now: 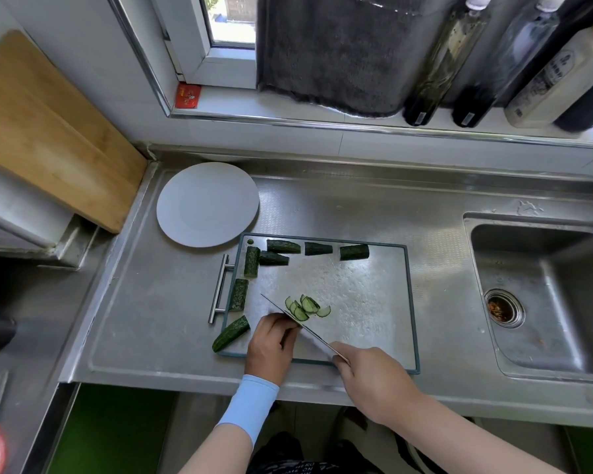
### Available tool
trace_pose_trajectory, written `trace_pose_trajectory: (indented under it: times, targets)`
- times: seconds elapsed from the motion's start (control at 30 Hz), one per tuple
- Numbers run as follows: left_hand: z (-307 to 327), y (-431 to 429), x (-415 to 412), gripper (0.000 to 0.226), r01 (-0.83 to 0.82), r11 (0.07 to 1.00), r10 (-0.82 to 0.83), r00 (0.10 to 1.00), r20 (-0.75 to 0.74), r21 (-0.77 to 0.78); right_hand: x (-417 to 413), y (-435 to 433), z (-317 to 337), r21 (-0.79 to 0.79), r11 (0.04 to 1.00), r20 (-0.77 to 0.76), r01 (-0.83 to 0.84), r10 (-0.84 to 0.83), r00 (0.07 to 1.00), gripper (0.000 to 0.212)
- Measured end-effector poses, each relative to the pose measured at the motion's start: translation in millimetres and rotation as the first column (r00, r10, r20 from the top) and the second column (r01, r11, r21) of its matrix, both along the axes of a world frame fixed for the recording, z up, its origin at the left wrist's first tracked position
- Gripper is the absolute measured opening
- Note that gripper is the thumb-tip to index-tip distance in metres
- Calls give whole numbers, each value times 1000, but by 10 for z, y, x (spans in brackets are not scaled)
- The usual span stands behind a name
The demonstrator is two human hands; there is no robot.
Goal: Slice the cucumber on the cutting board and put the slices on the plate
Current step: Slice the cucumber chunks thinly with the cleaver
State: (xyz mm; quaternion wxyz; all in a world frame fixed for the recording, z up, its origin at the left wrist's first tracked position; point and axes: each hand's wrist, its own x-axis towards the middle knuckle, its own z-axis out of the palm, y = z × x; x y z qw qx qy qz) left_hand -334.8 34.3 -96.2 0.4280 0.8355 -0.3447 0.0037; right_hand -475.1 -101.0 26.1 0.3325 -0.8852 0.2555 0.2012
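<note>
A steel cutting board (pixel 363 285) with a teal rim lies on the counter. Several halved cucumber chunks (pixel 283 247) line its far and left edges; one chunk (pixel 230 333) hangs over the near left corner. A few thin half-moon slices (pixel 305 306) lie near the board's middle. My right hand (pixel 374 378) grips the handle of a knife (pixel 295 321), its blade angled toward the slices. My left hand (pixel 271 347) sits curled just left of the blade; what it holds down is hidden. The white plate (pixel 208 204) stands bare beyond the board's far left corner.
A sink (pixel 545 295) with a drain opens at the right. A wooden board (pixel 48 131) leans at the far left. Bottles (pixel 439 63) and a dark towel (pixel 336 53) sit on the window ledge behind. A metal handle (pixel 220 289) lies beside the cutting board.
</note>
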Motion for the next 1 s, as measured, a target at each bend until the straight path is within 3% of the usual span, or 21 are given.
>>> trace_pose_trajectory:
  times: [0.27,0.5,1.0]
  targets:
    - [-20,6,1,5,13,1000,-12,1000,-8,13,137,36,-71,43,998,-26,42,-41,999,23]
    - [17,24,-14,14,17,999,-17,1000,10,28,380,69,-143,40,999,-28,32,-31,999,22]
    - [45,52,8,14,6,1000,-6,1000,-6,24,155,89,-73,16,999,14,30,-30,999,20]
